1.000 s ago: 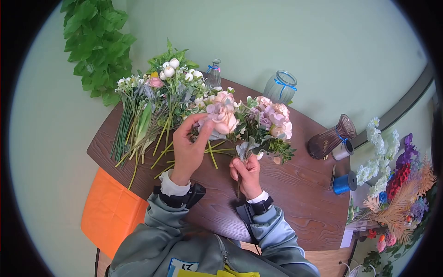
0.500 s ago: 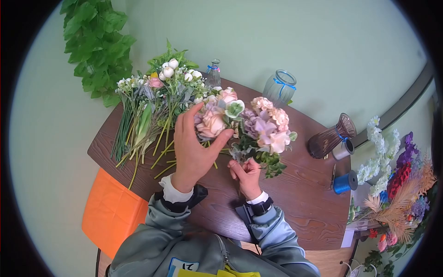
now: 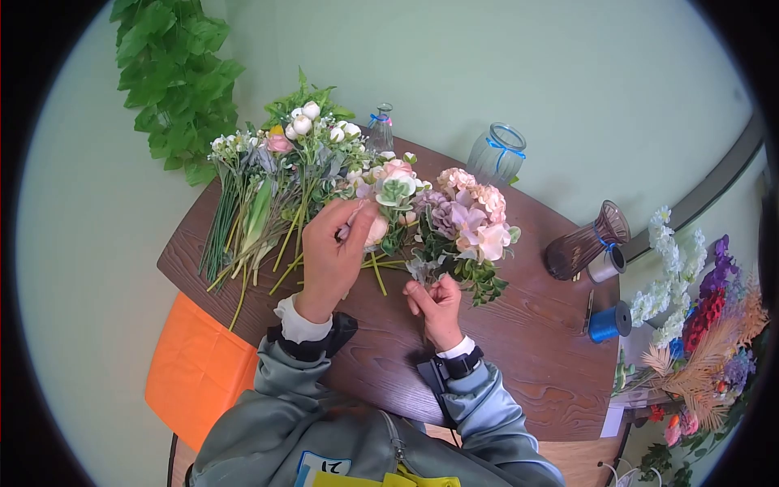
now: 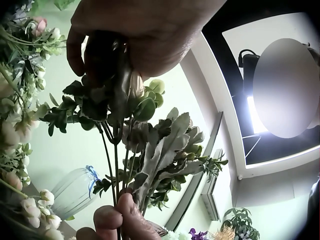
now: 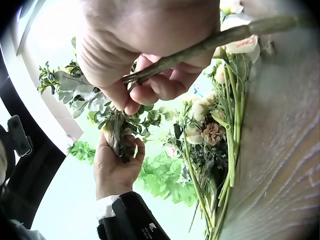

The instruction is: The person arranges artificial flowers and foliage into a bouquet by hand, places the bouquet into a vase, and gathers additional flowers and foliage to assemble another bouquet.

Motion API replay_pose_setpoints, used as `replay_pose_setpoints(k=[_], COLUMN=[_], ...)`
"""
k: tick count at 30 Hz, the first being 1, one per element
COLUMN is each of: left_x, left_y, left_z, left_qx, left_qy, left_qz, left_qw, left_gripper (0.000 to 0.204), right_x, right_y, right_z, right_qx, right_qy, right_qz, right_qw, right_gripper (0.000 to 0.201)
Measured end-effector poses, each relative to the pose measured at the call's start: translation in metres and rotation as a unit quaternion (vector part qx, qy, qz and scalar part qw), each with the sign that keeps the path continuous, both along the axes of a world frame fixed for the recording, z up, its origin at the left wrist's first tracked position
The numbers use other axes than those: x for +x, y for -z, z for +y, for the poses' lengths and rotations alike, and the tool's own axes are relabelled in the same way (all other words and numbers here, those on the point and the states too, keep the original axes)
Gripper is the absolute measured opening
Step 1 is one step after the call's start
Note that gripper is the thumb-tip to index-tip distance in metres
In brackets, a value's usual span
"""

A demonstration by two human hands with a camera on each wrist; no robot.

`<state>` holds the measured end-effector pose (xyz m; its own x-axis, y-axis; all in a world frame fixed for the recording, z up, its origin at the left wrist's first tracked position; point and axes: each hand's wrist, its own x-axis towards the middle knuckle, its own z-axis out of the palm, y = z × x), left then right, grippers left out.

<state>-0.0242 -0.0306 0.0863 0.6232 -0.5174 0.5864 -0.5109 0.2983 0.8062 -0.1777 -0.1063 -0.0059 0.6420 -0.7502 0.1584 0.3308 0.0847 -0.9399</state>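
Observation:
In the head view my right hand point(image 3: 438, 312) pinches the stem of an artificial flower bunch point(image 3: 475, 219) with pink and lilac blooms and green leaves. The right wrist view shows that stem point(image 5: 195, 47) running between thumb and fingers. My left hand point(image 3: 331, 256) is raised beside the bunch, its fingers curled round a pale pink bloom point(image 3: 378, 230). In the left wrist view, thin stems point(image 4: 116, 170) rise from the right fingers to the flower head at the left hand, whose petals are mostly hidden behind the palm. Grey-green leaves point(image 4: 160, 155) spread out beside it.
Loose stems and flowers point(image 3: 268, 195) lie across the table's left side. Behind stand a small glass bottle point(image 3: 380, 130) and a clear vase point(image 3: 495, 158). A dark vase point(image 3: 580, 247), a white spool point(image 3: 606, 264) and a blue ribbon spool point(image 3: 608, 322) are at the right edge.
The left fingers spread beside the pink bloom, then drew together round it. The right-held bunch turned so its pink and lilac blooms face up more; the right hand stayed in place.

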Motion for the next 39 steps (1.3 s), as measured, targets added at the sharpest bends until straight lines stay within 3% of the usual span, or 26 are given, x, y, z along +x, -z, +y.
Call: replay_pose_setpoints(k=[7, 13, 16, 18, 22, 24, 31, 39], left_x=[0.003, 0.001, -0.004, -0.006, -0.003, -0.003, -0.002, -0.002], left_y=[0.005, -0.005, -0.010, -0.009, -0.003, -0.002, 0.002, 0.000], left_z=[-0.002, 0.005, 0.007, 0.005, 0.004, 0.005, 0.003, -0.001], left_qx=[-0.005, -0.006, 0.071, 0.069, 0.060, 0.028, 0.058, 0.071], left_qy=[0.000, 0.068, 0.039, 0.005, 0.023, 0.057, 0.038, 0.035], left_qz=[-0.002, -0.036, -0.090, -0.078, -0.031, 0.060, 0.029, 0.108], left_qw=[1.000, 0.997, 0.993, 0.995, 0.997, 0.996, 0.997, 0.991], left_gripper=[0.021, 0.021, 0.027, 0.028, 0.026, 0.025, 0.027, 0.023], right_x=[0.003, 0.004, 0.003, 0.003, 0.002, 0.002, 0.002, 0.001], right_y=[-0.005, -0.001, -0.003, -0.004, -0.004, -0.004, -0.003, -0.005], right_z=[0.000, -0.002, 0.000, 0.001, 0.002, 0.002, 0.002, 0.003], right_qx=[0.018, 0.008, 0.013, 0.001, -0.015, -0.017, -0.025, -0.025], right_qy=[0.004, 0.009, 0.010, 0.017, 0.030, 0.028, 0.029, 0.019], right_qz=[-0.022, -0.052, -0.032, -0.007, 0.032, 0.034, 0.028, 0.053], right_qw=[1.000, 0.999, 0.999, 1.000, 0.999, 0.999, 0.999, 0.998], right_gripper=[0.013, 0.012, 0.010, 0.008, 0.007, 0.006, 0.008, 0.009])
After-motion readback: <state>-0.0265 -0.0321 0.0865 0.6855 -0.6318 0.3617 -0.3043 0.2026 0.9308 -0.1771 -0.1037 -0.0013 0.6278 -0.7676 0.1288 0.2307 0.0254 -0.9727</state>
